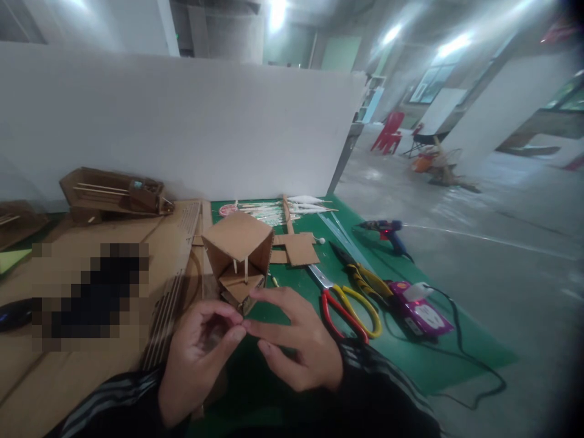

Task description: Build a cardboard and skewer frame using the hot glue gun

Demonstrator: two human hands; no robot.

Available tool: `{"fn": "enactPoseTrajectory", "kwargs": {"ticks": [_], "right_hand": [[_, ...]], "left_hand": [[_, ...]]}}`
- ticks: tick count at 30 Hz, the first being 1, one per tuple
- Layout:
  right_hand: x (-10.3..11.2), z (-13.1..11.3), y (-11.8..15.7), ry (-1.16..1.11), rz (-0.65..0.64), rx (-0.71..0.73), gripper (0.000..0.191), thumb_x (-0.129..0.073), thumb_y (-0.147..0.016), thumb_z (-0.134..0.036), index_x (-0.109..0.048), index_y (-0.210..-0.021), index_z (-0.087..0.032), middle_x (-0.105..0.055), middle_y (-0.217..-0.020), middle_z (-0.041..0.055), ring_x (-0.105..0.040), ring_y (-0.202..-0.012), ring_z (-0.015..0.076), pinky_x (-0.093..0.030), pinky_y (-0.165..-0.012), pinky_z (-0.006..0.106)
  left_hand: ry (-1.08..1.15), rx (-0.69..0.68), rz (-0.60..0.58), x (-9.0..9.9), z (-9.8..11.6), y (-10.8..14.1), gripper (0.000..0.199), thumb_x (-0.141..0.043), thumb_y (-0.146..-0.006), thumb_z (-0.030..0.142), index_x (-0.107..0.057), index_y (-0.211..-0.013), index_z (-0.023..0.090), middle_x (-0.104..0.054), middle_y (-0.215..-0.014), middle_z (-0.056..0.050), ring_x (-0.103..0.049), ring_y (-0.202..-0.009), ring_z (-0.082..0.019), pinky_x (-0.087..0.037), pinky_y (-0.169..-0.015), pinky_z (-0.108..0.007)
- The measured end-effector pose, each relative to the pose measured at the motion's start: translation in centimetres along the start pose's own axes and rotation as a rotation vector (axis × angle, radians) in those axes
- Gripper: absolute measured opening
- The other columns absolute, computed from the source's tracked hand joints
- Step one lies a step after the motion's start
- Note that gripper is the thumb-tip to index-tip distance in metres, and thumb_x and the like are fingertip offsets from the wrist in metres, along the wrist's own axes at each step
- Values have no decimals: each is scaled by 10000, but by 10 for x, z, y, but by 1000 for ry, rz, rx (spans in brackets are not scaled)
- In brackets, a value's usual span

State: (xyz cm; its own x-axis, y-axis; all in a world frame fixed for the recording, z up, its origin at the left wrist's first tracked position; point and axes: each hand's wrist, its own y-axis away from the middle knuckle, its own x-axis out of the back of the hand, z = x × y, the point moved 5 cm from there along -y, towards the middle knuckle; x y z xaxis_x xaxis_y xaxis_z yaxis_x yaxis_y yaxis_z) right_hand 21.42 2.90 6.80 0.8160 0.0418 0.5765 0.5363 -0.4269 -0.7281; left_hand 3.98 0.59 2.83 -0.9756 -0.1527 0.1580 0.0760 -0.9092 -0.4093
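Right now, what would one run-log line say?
left hand: pinched, contents unclear | right hand: open, near cardboard model | right side: scissors, pliers, glue gun

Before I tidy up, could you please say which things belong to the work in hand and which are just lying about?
Likely in the work:
cardboard model, by the left hand and right hand

Apparently lying about:
scissors
pliers
glue gun
purple box

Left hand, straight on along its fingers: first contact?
Likely the right hand: its fingertips sit right at those of the left hand, touching or nearly so. The cardboard box stands just beyond in the image, though depth between them is unclear.
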Motion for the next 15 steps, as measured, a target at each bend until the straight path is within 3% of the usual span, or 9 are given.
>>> {"fn": "enactPoseTrajectory", "kwargs": {"ticks": [15], "right_hand": [[-2, 0, 1, 84, -19, 20, 301, -581, -828, -182, -704, -1100, -226, -587, -1336, 111, -610, -1072, 238, -516, -873, 405]], "left_hand": [[-11, -34, 29, -1, 7, -1, 161, -634, -880, 132, -574, -999, 222, -649, -848, 8, -662, -788, -108, -552, -714, -159]]}}
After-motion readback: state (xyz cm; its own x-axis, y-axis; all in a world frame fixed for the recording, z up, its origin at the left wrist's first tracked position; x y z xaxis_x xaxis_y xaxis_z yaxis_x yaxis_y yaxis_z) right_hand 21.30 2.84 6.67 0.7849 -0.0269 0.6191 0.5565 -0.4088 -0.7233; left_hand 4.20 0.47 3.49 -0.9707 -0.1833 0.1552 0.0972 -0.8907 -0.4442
